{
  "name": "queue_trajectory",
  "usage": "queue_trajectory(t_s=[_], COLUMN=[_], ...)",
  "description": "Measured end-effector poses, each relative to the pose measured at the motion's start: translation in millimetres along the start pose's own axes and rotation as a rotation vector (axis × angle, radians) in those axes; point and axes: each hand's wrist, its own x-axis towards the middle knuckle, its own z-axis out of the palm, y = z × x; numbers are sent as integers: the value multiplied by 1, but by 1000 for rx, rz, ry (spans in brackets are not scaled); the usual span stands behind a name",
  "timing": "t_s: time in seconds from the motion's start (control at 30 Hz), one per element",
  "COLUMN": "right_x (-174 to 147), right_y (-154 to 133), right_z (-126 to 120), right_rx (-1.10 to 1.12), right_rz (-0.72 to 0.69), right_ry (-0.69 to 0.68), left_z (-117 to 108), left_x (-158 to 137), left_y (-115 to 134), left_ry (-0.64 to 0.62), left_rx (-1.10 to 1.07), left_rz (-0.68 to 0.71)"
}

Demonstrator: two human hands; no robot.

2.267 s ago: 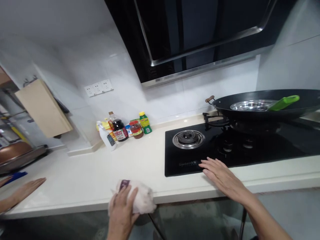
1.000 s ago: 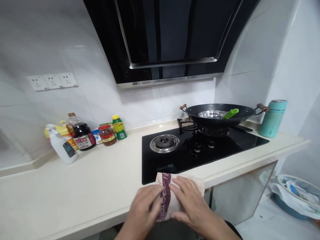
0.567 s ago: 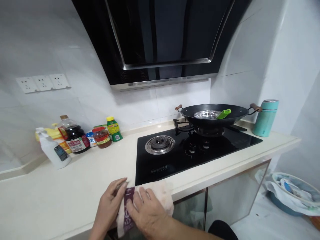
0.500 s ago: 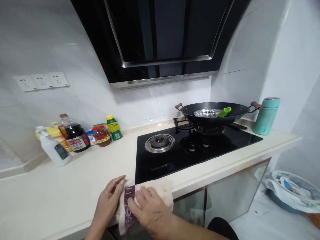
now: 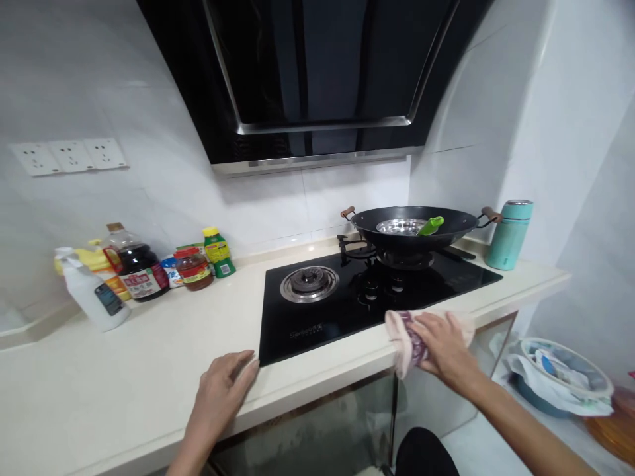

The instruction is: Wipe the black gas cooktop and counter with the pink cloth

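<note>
My right hand presses a pale pink cloth with a purple band onto the front edge of the counter. Part of the cloth hangs over that edge. My left hand rests on the counter with thumb and fingers apart, holding nothing. Its fingertips lie beside the front left corner of the black gas cooktop. A black wok sits on the right burner, with a steel dish and a green-handled utensil inside.
Along the left wall stand a white spray bottle, a dark sauce bottle, a red-lidded jar and a green bottle. A turquoise flask is by the wok. The range hood hangs above; a lined bin stands on the floor.
My right hand has slid the cloth rightward along the counter's front edge, away from my left hand. My left hand stays near the cooktop corner. The view has shifted slightly right.
</note>
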Motion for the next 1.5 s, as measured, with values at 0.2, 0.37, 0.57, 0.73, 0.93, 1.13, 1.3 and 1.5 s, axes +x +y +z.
queue_trajectory(t_s=[0.2,0.37,0.57,0.73,0.93,1.13,1.3,1.5], right_x=[-20,-5,46,96,149,200,183,156], right_y=[76,21,-135,-238,-262,-254,-250,-223], right_z=[6,-1,-9,-36,-45,-24,-29,-34], right_rx=[-100,-103,139,385,387,329,403,483], right_rz=[92,11,-154,-266,-137,-36,-107,-192], right_ry=[12,-46,-192,-190,-262,-244,-345,-549], left_z=[2,3,3,4,3,2,0,-1], left_x=[-1,-4,-7,-10,-10,-11,-11,-13], left_y=[10,19,24,17,7,7,6,11], left_ry=[-4,1,2,17,45,49,43,44], left_rx=[69,140,135,111,9,-25,-43,-8], left_rz=[76,104,101,105,83,57,38,34])
